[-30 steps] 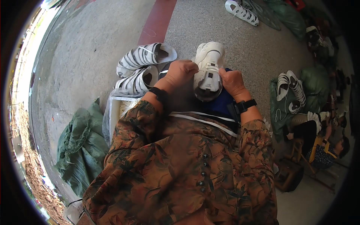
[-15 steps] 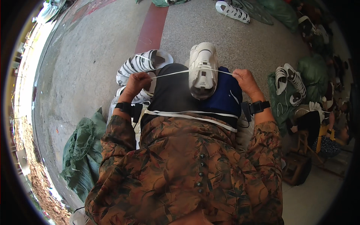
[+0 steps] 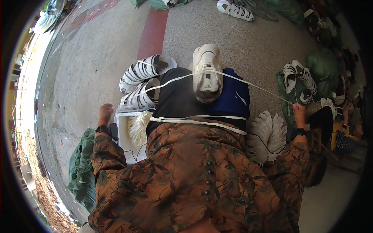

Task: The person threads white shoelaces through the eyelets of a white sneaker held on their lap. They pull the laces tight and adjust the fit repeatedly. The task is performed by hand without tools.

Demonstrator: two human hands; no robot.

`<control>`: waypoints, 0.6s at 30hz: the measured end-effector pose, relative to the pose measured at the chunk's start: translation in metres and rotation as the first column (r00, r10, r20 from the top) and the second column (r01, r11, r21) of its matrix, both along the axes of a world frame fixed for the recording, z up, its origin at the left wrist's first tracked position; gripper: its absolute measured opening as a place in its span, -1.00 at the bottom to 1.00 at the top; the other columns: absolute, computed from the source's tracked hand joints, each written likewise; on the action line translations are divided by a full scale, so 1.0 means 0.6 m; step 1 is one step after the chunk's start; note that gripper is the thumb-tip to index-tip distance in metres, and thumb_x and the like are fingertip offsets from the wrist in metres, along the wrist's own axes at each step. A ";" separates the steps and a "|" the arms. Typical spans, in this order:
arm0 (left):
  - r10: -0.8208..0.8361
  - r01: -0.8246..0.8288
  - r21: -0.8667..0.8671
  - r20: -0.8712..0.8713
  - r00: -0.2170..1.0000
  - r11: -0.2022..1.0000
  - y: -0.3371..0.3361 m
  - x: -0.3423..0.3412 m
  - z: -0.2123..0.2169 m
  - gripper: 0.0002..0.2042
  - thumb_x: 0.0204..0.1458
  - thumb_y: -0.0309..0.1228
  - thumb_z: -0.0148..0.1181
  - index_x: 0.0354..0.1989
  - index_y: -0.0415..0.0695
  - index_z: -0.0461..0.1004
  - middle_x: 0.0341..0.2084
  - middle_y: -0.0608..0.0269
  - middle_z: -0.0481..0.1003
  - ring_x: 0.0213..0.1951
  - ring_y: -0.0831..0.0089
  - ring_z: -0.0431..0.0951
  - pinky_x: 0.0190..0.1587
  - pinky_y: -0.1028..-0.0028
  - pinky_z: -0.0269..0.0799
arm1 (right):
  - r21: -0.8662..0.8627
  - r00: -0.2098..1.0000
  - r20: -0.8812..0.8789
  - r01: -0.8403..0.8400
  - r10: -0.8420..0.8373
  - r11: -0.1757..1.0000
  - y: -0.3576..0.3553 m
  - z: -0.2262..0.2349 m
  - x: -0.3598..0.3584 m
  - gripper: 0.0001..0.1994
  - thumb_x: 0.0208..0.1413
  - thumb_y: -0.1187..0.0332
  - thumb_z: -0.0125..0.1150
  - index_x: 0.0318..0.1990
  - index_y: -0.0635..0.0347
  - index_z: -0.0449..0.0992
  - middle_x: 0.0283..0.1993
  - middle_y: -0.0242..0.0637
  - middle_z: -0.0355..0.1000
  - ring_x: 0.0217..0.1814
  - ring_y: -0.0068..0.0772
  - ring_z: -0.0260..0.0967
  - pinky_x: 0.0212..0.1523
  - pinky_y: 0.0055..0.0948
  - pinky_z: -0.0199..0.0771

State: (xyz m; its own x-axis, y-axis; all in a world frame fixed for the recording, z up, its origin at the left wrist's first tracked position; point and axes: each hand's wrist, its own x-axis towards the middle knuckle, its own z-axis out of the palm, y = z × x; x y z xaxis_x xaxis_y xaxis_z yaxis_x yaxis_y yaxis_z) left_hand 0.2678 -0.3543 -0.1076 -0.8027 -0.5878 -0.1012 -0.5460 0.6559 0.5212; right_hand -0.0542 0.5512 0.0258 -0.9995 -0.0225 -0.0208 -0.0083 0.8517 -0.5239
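A cream-coloured sneaker (image 3: 208, 75) rests over my lap, on the black and blue cloth (image 3: 235, 91) covering my legs. One white shoelace (image 3: 176, 79) crosses its front and stretches out to both sides. My left hand (image 3: 105, 113) is closed on the lace's left end, out beside a white box (image 3: 121, 134). At the far right my right hand (image 3: 298, 112) pinches the other end, where the lace forms a small loop near the fingers. Inside the box lies a bundle of cream laces (image 3: 138, 128).
Stacked white-and-black shoes (image 3: 138, 75) lie left of my legs. A pale layered stack (image 3: 268, 134) sits by my right thigh. Green sacking (image 3: 82, 163) is at left; more shoes (image 3: 301, 79) lie on green cloth at right. Another shoe (image 3: 235, 10) lies farther off; people sit at right.
Both hands have moved outward and down, away from the sneaker, drawing the lace ends far apart. The white box and the pale stack are now uncovered. The sneaker stays on my lap.
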 end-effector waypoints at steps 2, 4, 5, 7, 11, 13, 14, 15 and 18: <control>-0.044 0.056 -0.073 0.157 0.987 0.996 0.052 -0.063 0.006 -0.69 -0.25 -0.58 0.11 -0.22 -0.27 0.49 -0.30 -0.08 0.53 -0.23 0.12 0.56 -0.15 0.35 0.45 | 0.063 0.992 -0.126 0.008 0.000 0.998 0.048 0.005 0.011 -0.87 -0.03 0.45 0.08 -0.45 0.38 0.43 -0.63 -0.28 0.28 -0.54 -0.58 0.21 -0.46 -0.45 0.25; -0.129 0.129 -0.093 0.007 0.992 0.987 0.084 -0.108 0.014 -0.65 -0.23 -0.59 0.09 -0.16 -0.27 0.47 -0.27 -0.09 0.53 -0.19 0.13 0.55 -0.10 0.34 0.44 | 0.075 0.979 -0.204 -0.007 0.022 0.997 0.048 0.014 -0.016 -0.87 -0.03 0.45 0.08 -0.43 0.39 0.42 -0.61 -0.23 0.29 -0.54 -0.51 0.23 -0.45 -0.43 0.25; -0.201 0.199 -0.026 -0.147 0.969 0.980 0.133 -0.166 0.035 -0.67 -0.19 -0.57 0.11 -0.15 -0.29 0.46 -0.26 -0.08 0.53 -0.17 0.13 0.55 -0.09 0.32 0.44 | 0.091 0.968 -0.250 0.003 0.020 0.996 0.050 0.032 -0.026 -0.87 -0.03 0.45 0.08 -0.43 0.39 0.42 -0.60 -0.20 0.30 -0.55 -0.48 0.24 -0.45 -0.41 0.24; -0.262 0.305 0.098 -0.311 0.913 0.947 0.264 -0.276 0.117 -0.73 -0.05 -0.46 0.20 -0.16 -0.31 0.46 -0.26 -0.01 0.54 -0.22 0.20 0.57 -0.14 0.36 0.46 | 0.154 0.912 -0.407 0.020 0.045 0.988 0.037 0.074 -0.049 -0.85 -0.01 0.44 0.08 -0.40 0.40 0.40 -0.55 -0.11 0.33 -0.54 -0.35 0.27 -0.43 -0.38 0.26; -0.479 0.613 0.138 -0.503 0.720 0.778 0.461 -0.393 0.190 -0.72 -0.02 -0.36 0.19 -0.21 -0.31 0.46 -0.32 -0.07 0.51 -0.31 0.16 0.56 -0.27 0.35 0.44 | 0.213 0.839 -0.541 0.073 0.055 0.974 -0.041 0.192 -0.091 -0.83 0.04 0.42 0.06 -0.32 0.39 0.43 -0.46 -0.03 0.40 -0.47 -0.27 0.34 -0.36 -0.36 0.31; -0.589 0.673 0.096 -0.406 0.699 0.733 0.516 -0.429 0.194 -0.72 -0.03 -0.32 0.19 -0.24 -0.29 0.48 -0.40 -0.09 0.51 -0.34 0.09 0.55 -0.27 0.34 0.44 | 0.197 0.821 -0.566 0.043 0.078 0.979 -0.052 0.230 -0.107 -0.81 0.07 0.39 0.06 -0.28 0.37 0.44 -0.42 -0.03 0.42 -0.43 -0.23 0.37 -0.32 -0.35 0.33; -0.626 0.681 0.103 -0.314 0.714 0.725 0.528 -0.438 0.188 -0.73 -0.04 -0.32 0.19 -0.27 -0.28 0.49 -0.43 -0.09 0.51 -0.36 0.05 0.54 -0.27 0.33 0.44 | 0.196 0.825 -0.558 0.026 0.090 0.980 -0.053 0.242 -0.119 -0.79 0.08 0.36 0.05 -0.25 0.36 0.45 -0.40 -0.03 0.44 -0.39 -0.19 0.38 -0.30 -0.35 0.35; -0.638 0.683 0.101 -0.280 0.718 0.724 0.538 -0.441 0.191 -0.80 -0.09 -0.32 0.22 -0.43 -0.22 0.51 -0.49 -0.01 0.51 -0.40 0.06 0.53 -0.32 0.33 0.45 | 0.195 0.830 -0.550 0.022 0.091 0.981 -0.052 0.248 -0.118 -0.77 0.09 0.34 0.05 -0.21 0.34 0.46 -0.37 -0.04 0.45 -0.36 -0.15 0.40 -0.27 -0.34 0.36; -0.634 0.620 -0.166 -0.343 0.693 0.767 0.533 -0.436 0.207 -0.83 -0.13 -0.31 0.24 -0.53 -0.16 0.50 -0.53 0.08 0.50 -0.43 0.11 0.52 -0.36 0.34 0.44 | 0.250 0.849 -0.520 0.046 0.094 0.967 -0.058 0.240 -0.106 -0.78 0.09 0.35 0.04 -0.23 0.35 0.45 -0.41 -0.03 0.42 -0.39 -0.17 0.39 -0.30 -0.34 0.34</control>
